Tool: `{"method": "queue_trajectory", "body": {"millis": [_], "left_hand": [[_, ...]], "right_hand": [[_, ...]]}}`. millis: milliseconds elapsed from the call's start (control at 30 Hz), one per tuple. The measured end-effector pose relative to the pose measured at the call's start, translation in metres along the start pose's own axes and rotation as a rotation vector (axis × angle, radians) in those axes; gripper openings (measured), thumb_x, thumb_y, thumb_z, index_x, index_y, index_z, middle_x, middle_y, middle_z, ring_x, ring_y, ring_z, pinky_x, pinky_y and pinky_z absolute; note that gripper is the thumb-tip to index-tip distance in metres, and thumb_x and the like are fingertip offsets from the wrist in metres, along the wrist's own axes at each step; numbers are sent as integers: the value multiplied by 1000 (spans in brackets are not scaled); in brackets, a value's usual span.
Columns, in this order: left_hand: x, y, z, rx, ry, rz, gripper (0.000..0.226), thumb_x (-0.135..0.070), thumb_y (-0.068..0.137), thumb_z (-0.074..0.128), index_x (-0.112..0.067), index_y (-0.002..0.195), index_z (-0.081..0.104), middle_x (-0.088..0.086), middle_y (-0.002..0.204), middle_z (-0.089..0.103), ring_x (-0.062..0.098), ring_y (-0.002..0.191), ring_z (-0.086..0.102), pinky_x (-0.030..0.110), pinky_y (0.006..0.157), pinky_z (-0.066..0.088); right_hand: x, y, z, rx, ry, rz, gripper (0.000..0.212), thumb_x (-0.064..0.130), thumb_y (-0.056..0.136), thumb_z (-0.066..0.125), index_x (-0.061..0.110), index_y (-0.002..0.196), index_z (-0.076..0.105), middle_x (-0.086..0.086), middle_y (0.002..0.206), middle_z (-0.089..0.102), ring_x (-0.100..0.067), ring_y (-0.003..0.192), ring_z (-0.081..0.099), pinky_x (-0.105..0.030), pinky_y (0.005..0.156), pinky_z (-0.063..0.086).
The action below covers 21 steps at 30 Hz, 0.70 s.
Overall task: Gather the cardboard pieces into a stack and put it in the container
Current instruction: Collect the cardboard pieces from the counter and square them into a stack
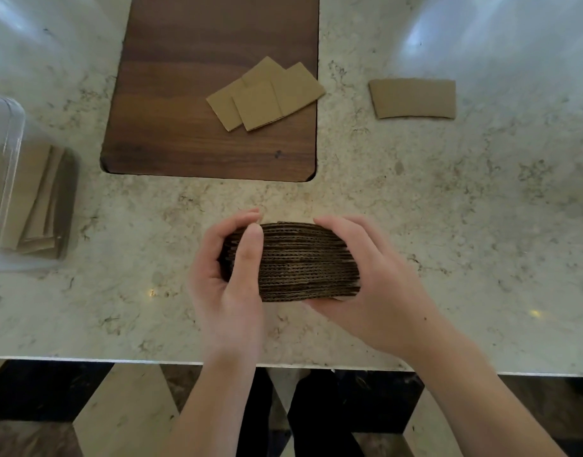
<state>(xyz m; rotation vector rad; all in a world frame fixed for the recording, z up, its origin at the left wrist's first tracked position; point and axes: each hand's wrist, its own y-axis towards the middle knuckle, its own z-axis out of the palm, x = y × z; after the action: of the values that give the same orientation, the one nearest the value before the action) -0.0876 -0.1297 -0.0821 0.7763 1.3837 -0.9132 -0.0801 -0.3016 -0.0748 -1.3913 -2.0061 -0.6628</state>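
both hands (229,275) (376,285) in clenched grip around cardboard stack (303,262) between them

Two hands: left (224,278), right (376,285). One stack (303,262). Three loose pieces on board (265,94), one piece on counter (412,98). One board (191,94). One container (6,133).

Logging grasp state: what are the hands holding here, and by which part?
Both hands hold one cardboard stack by its two ends: the left hand wraps the left end, the right hand cups the right end.
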Motion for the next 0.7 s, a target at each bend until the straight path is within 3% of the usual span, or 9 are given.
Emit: {"method": "queue_trajectory", "body": {"millis": [133,233,333,400,467,533,600,700], "left_hand": [[1,9,4,-33,126,18,14,-33,97,67,-43,91,74,-17,93,78,3,91,73,23,78,56],[1,13,6,-21,199,33,15,-32,97,66,-43,88,69,-23,84,73,1,81,68,25,73,55],[-2,14,8,-3,240,42,13,-38,96,63,-45,86,67,-24,84,71,-1,81,66,18,73,53],[-4,14,8,-6,238,31,16,-37,96,64,-49,85,68,-25,84,71,-4,81,66,13,72,51],[-4,14,9,-10,213,-8,20,-36,96,66,-51,83,69,-25,84,71,-5,81,66,12,72,52],[-3,14,8,2,197,-30,15,-40,95,65,-50,84,69,-24,85,72,-5,82,66,12,72,53],[-2,14,7,10,207,-20,11,-45,94,64,-49,85,70,-23,86,72,-6,81,67,10,71,52],[2,15,6,13,201,-7,11,-44,94,64,-49,86,70,-22,86,72,-6,80,66,9,70,51]], "right_hand": [[4,10,4,49,19,63,81,41,77,87,22,144,45,11,136,48,-8,123,49,-12,99,36],[9,16,-2,145,-22,114,86,43,76,87,26,146,40,13,137,47,-7,125,44,-22,104,38],[15,30,-30,416,-10,167,96,71,71,76,39,149,30,23,143,40,-1,131,38,-34,113,38],[20,61,-53,441,85,170,96,89,73,57,43,153,31,23,157,36,2,142,35,-30,114,34],[23,114,-66,268,5,61,83,76,88,55,39,158,30,15,164,34,-4,148,28,-28,114,26],[21,178,-64,227,-223,-68,76,41,98,66,34,162,27,9,169,29,-17,156,18,-40,121,20],[17,235,-50,407,-404,-54,88,16,96,71,39,163,20,12,173,17,-20,160,6,-56,125,15],[17,280,-31,681,-673,-75,98,19,91,77,47,162,16,4,174,16,-30,159,16,-65,119,25]]}}
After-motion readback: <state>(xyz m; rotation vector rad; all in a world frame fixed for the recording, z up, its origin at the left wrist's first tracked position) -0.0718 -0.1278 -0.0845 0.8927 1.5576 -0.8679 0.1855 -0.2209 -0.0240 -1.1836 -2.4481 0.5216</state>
